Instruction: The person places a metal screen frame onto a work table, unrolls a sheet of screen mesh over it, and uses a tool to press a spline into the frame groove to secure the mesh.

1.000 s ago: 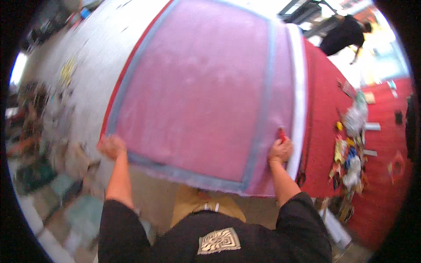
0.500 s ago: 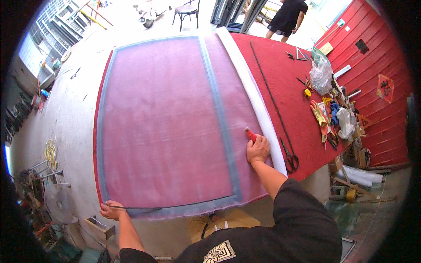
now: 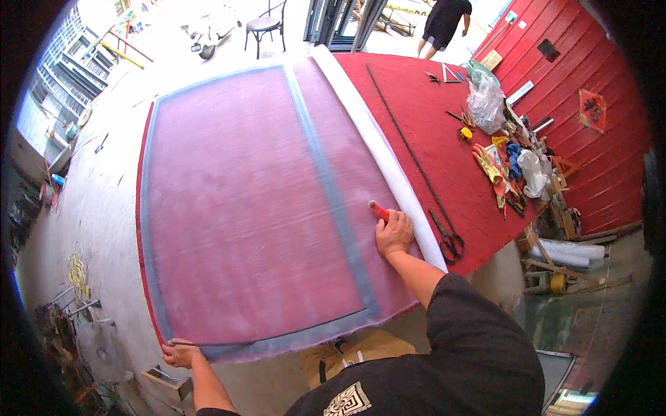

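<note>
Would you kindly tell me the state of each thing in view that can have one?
Mesh: spread out
White roll: wound up
Right grip: closed around red tool
Left grip: closed on dark strip
Scissors: lying flat, blades unclear
Chair: upright, unoccupied
Clear bag: crumpled
Gloves: lying unworn

A blue-grey rectangular frame (image 3: 326, 180) lies flat, its near corners at about seven and five o'clock, its far ones at ten and eleven. Sheer mesh (image 3: 243, 194) covers it, pinkish, its near edge slightly frayed toward six o'clock; along its right side a white roll (image 3: 383, 158) slants from twelve to four. A thin dark strip (image 3: 222, 344) runs from seven-thirty along the near rail. A red-handled tool (image 3: 380, 211) tilts over the mesh, its pale round tip toward ten.
</note>
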### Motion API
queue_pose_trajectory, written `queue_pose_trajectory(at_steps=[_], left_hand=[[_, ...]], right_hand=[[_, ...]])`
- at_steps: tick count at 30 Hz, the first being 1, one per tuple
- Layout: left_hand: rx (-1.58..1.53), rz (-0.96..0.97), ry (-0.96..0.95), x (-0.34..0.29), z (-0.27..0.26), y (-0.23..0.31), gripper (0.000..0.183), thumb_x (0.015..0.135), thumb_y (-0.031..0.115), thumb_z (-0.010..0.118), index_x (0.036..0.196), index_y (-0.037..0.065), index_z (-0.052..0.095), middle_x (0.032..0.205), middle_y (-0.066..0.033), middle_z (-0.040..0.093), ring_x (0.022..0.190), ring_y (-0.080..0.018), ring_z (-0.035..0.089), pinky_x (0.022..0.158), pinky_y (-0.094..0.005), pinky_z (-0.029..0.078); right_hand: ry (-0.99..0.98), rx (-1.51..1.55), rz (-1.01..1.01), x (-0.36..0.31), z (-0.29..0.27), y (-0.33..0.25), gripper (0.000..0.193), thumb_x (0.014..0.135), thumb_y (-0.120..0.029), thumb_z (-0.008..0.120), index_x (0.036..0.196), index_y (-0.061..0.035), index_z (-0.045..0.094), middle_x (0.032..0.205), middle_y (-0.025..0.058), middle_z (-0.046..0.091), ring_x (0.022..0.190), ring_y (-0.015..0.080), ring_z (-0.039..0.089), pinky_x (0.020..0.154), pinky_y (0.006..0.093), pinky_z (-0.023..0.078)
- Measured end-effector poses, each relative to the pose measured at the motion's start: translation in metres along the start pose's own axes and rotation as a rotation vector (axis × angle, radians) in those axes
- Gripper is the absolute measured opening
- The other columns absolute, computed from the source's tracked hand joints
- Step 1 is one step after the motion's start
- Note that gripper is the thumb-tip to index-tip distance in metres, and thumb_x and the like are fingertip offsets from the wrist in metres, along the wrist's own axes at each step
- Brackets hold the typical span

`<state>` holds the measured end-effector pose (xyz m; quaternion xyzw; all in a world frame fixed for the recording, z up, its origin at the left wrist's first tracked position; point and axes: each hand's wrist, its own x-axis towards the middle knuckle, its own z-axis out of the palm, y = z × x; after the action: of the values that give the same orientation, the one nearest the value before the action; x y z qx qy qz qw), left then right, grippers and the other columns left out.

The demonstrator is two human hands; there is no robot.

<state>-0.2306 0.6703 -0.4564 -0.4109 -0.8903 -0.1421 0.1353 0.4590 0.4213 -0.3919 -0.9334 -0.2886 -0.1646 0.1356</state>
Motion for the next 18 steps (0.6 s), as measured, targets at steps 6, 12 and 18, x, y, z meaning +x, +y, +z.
queue_pose_trajectory(at_steps=[6, 12, 18], left_hand=[[-0.005, -0.024, 0.004, 0.002, 0.003, 0.001, 0.045, 0.106, 0.035, 0.049, 0.141, 0.012, 0.066, 0.147, -0.0282, 0.057, 0.143, -0.0457, 0.049, 0.114, -0.0574, 0.045], [0.104, 0.084, 0.238, 0.002, 0.011, -0.005, 0.044, 0.095, 0.035, 0.063, 0.129, 0.009, 0.074, 0.129, -0.0244, 0.068, 0.124, -0.0417, 0.064, 0.104, -0.0555, 0.052], [0.068, 0.056, 0.213, 0.0, 0.011, 0.0, 0.041, 0.097, 0.036, 0.061, 0.125, 0.008, 0.075, 0.128, -0.0241, 0.07, 0.123, -0.0416, 0.065, 0.104, -0.0553, 0.052]], right_hand=[[0.003, -0.012, 0.009, -0.001, 0.0, 0.003, 0.034, 0.091, -0.03, 0.072, 0.118, -0.0127, 0.062, 0.115, 0.013, 0.062, 0.112, 0.0375, 0.06, 0.098, 0.053, 0.047], [0.04, 0.004, -0.015, -0.001, 0.004, 0.003, 0.033, 0.09, -0.029, 0.072, 0.117, -0.0126, 0.062, 0.113, 0.0135, 0.062, 0.11, 0.0377, 0.06, 0.097, 0.0525, 0.047], [0.009, -0.011, 0.007, -0.001, 0.004, 0.005, 0.033, 0.09, -0.029, 0.072, 0.118, -0.0129, 0.063, 0.114, 0.0135, 0.062, 0.112, 0.0374, 0.06, 0.098, 0.0534, 0.047]])
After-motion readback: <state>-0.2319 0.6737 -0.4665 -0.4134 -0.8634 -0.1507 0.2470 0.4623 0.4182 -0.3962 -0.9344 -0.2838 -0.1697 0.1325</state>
